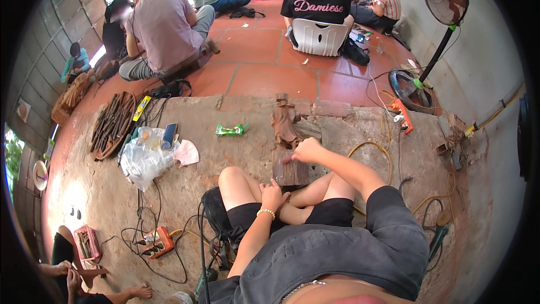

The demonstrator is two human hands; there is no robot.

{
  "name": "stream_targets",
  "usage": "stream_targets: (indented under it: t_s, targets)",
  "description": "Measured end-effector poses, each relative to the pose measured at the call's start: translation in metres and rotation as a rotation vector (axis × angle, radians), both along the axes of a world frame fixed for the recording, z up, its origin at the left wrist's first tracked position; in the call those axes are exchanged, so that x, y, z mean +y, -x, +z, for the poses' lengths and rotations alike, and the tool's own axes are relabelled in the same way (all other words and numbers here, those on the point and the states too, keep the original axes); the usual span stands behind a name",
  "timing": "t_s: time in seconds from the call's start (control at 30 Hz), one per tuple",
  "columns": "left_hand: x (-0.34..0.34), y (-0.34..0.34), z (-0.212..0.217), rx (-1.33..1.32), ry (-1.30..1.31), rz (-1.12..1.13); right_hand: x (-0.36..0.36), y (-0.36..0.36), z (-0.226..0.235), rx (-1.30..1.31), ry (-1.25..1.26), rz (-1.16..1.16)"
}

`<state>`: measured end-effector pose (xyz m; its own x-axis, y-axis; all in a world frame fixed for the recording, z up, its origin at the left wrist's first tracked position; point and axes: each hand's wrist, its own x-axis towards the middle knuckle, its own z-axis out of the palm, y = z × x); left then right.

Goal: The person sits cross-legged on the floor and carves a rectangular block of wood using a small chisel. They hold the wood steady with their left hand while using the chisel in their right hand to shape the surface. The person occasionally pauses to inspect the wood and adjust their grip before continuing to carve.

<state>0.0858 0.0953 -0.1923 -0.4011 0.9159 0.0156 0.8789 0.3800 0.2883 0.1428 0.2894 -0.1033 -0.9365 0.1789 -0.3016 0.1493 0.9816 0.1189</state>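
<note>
My right fist [307, 150] apparently grips a reddish stick [287, 159] at the wood block [291, 175], likely mid-shaping, needing steady aim next; my half-curled left hand [271, 195] looks empty.

One wide fisheye view from head height, downward and forward

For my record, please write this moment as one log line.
right hand: curled, contents unclear | left hand: at lap | carved wooden figure: beyond wooden block
</note>
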Motion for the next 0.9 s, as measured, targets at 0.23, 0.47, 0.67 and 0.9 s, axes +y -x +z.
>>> stream_targets:
  t_s: [0.23,0.47,0.67,0.9]
  targets:
    - [0.001,0.000,0.004,-0.006,0.000,0.012,-0.013,-0.009,-0.020,0.274,0.141,-0.413]
    - [0.000,-0.002,0.014,-0.011,0.116,-0.041,-0.021,-0.003,-0.012,0.142,0.092,-0.273]
    - [0.001,-0.001,0.020,-0.089,0.182,0.026,-0.039,0.001,-0.020,0.070,0.095,-0.072]
    - [-0.008,0.002,-0.005,-0.007,0.030,-0.011,-0.050,0.003,-0.026,0.159,0.071,-0.169]
